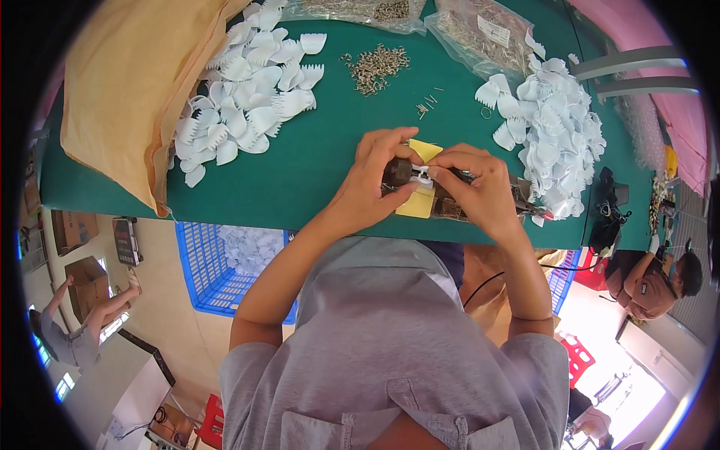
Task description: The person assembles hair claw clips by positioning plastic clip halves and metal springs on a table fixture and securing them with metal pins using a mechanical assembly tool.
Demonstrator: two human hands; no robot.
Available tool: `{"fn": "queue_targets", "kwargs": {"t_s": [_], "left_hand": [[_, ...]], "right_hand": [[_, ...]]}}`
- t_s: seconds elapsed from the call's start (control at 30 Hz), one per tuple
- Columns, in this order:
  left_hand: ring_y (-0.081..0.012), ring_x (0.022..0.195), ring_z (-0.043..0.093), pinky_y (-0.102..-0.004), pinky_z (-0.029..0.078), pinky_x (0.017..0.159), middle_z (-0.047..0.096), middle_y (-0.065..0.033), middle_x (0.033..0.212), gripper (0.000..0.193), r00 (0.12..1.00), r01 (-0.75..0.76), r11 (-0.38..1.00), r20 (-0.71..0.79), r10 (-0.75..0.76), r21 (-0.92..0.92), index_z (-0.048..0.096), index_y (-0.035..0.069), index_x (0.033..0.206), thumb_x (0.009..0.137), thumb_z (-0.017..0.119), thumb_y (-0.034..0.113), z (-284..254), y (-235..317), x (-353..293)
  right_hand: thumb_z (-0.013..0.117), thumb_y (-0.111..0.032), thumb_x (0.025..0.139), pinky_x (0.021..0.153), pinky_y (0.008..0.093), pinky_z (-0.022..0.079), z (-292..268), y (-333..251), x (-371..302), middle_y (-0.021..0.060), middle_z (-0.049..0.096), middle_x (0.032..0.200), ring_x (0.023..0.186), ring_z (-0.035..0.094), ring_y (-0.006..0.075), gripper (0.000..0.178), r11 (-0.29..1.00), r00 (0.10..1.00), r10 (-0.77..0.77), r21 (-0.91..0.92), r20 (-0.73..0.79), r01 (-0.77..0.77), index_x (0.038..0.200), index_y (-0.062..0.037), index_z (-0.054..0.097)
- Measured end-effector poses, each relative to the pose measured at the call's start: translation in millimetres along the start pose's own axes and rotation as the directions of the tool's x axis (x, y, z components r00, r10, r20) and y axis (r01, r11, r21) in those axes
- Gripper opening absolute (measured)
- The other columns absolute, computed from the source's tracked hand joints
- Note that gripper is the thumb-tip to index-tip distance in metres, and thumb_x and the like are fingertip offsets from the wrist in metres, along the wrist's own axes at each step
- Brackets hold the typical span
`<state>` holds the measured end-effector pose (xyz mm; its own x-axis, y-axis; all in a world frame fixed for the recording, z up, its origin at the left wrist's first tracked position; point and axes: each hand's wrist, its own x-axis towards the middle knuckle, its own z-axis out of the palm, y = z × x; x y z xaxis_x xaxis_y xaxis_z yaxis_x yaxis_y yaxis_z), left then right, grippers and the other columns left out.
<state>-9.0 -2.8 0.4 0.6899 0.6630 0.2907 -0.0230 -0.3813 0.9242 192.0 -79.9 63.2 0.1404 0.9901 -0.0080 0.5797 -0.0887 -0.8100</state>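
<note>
A small white plastic hair-clip piece (422,177) sits at a dark metal fixture (397,172) near the table's front edge. My left hand (367,178) curls around the left side of it, thumb and fingers closing in on the piece. From the right, my right hand (480,184) pinches the same piece between thumb and fingertips. Yellow pads (416,205) show above and below the fingers. Fingertips partly hide the piece, so its exact seating cannot be made out. Red-handled pliers (541,213) lie just right of my right hand.
White toothed clip halves pile up at left (247,105) and right (555,127). Between them lie a heap of small metal springs (377,69) and several loose pins (425,106). Plastic bags (480,34) line the back; a brown paper sack (127,97) stands left, a blue crate (206,277) below.
</note>
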Motion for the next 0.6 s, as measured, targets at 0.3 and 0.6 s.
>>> {"fn": "queue_targets", "kwargs": {"t_s": [0.3,0.6], "left_hand": [[-0.0276,0.138,0.049,-0.039,0.044,0.112,0.067,-0.0098,0.128,0.08,1.0,0.018,1.0,0.005,-0.018,-0.019,0.038,0.005,0.154,0.085,0.078,-0.003,0.1,-2.6,-2.1],[-0.0261,0.129,0.052,-0.0362,0.048,0.106,0.069,-0.0083,0.124,0.074,1.0,-0.013,0.996,0.019,0.012,0.083,0.043,0.006,0.151,0.087,0.079,0.0,-2.5,-0.7,1.6]], "right_hand": [[0.08,-0.008,0.085,0.079,0.0378,0.053,-1.1,-7.5,-13.9,0.0099,0.076,0.105,0.09,0.071,0.028,0.029,0.986,0.986,-0.165,-0.035,-0.022,0.165,0.113,-0.0051,0.073],[0.082,-0.003,0.082,0.084,0.0371,0.055,4.4,0.2,-17.9,0.0102,0.074,0.102,0.09,0.072,0.0275,0.032,0.992,0.991,-0.121,-0.053,-0.056,0.118,0.112,-0.0043,0.071]]}}
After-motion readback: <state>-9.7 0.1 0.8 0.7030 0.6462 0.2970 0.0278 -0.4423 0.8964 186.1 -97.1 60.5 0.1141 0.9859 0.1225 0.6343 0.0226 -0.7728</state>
